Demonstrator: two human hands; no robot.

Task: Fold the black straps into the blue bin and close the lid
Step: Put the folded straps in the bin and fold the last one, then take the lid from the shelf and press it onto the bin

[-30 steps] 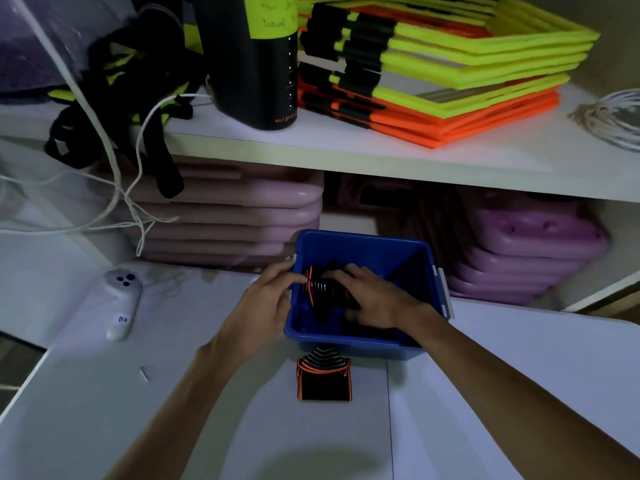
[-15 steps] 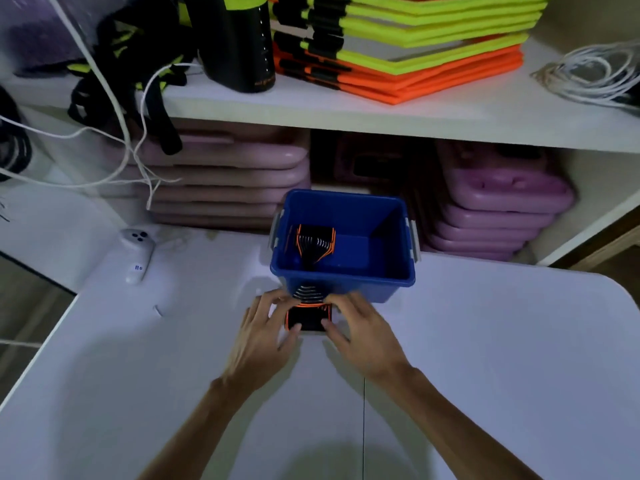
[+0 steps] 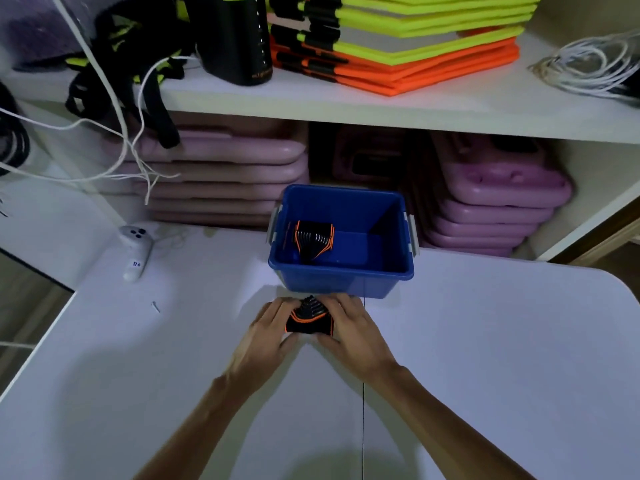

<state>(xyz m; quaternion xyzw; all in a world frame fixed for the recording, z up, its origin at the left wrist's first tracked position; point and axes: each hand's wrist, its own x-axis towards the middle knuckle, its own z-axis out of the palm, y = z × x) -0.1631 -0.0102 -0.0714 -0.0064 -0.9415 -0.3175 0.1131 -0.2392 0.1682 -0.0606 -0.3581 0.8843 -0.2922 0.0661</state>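
An open blue bin point(image 3: 341, 280) stands on the white table, with grey latches on both sides. One folded black strap with orange edging point(image 3: 313, 239) leans against the bin's left inner wall. A second black strap with orange trim point(image 3: 309, 318) lies on the table just in front of the bin. My left hand point(image 3: 268, 336) grips its left side and my right hand point(image 3: 346, 329) grips its right side. No lid is in view.
A white controller point(image 3: 135, 250) and a small screw point(image 3: 156, 307) lie on the table at left. Behind the bin, pink plastic cases point(image 3: 221, 178) fill the lower shelf. The upper shelf point(image 3: 346, 102) holds yellow and orange frames, a black bottle, black straps and white cables.
Both hands left the bin, where they had set down one strap, and came back to the table. They now hold the second strap in front of the bin.
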